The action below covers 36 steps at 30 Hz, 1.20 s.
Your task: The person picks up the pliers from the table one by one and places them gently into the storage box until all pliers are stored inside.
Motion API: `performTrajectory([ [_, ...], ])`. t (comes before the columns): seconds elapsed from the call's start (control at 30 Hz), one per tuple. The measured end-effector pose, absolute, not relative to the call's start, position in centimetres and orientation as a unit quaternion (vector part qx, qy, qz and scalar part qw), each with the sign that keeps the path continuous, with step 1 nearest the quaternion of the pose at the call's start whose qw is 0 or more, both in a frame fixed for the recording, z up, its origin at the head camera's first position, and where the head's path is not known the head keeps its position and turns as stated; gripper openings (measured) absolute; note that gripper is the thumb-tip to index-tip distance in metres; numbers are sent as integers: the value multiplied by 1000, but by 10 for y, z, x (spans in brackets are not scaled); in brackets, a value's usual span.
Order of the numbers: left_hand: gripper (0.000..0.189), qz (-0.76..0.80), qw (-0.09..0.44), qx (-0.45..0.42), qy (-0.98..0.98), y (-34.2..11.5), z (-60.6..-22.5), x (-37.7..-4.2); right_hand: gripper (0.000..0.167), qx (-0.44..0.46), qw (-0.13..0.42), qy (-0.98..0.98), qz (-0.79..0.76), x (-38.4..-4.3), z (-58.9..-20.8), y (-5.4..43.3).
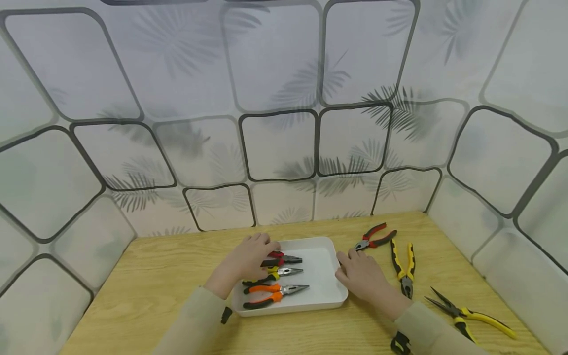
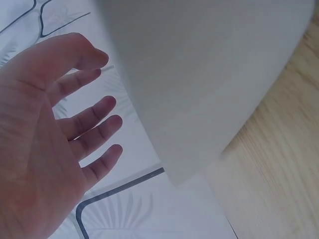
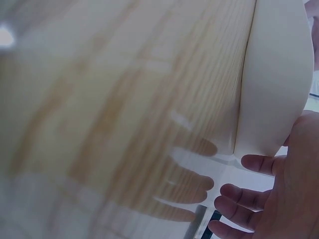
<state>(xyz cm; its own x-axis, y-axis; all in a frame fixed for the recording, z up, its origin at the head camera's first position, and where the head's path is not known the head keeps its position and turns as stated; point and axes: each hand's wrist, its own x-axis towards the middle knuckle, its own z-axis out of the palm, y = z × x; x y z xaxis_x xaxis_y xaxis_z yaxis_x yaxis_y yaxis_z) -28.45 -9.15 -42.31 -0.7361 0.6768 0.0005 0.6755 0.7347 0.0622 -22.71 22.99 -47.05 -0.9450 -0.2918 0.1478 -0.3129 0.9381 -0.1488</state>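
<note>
A white tray (image 1: 321, 268) lies on the wooden table, its side wall (image 2: 199, 74) close up in the left wrist view. Three needle-nose pliers lie in it in a row, jaws to the right: red-handled pliers (image 1: 292, 259) at the back, yellow-and-black pliers (image 1: 288, 271) in the middle, orange-and-black pliers (image 1: 277, 295) in front. My left hand (image 1: 248, 259) reaches over the tray's back left, hiding part of the red handles; its fingers are loosely bent, with nothing in the palm. At the tray's right rim is my right hand (image 1: 361, 276), fingers (image 3: 259, 163) extended beside the outer wall.
Right of the tray lie red-and-black pliers (image 1: 374, 240), yellow-and-black pliers (image 1: 405, 273) with jaws toward me, and open long-nose pliers (image 1: 459, 313) with yellow handles. Patterned walls (image 1: 284, 148) close off the table's back and sides.
</note>
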Motion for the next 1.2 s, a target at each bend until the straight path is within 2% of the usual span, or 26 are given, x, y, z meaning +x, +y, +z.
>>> performTrajectory([
  [0.4,56,48,13,351,935,-99,-421,-282,16,151,68,-983,81,-229,-474,230],
  [0.73,59,48,14,348,936,-105,-416,-278,16,172,140,-971,85,-232,-489,233],
  [1.03,64,59,15,346,936,-112,-413,-277,15,162,114,-976,91,-227,-477,229],
  [1.2,58,64,-3,347,936,-117,-414,-276,16,155,94,-980,81,-230,-481,231],
])
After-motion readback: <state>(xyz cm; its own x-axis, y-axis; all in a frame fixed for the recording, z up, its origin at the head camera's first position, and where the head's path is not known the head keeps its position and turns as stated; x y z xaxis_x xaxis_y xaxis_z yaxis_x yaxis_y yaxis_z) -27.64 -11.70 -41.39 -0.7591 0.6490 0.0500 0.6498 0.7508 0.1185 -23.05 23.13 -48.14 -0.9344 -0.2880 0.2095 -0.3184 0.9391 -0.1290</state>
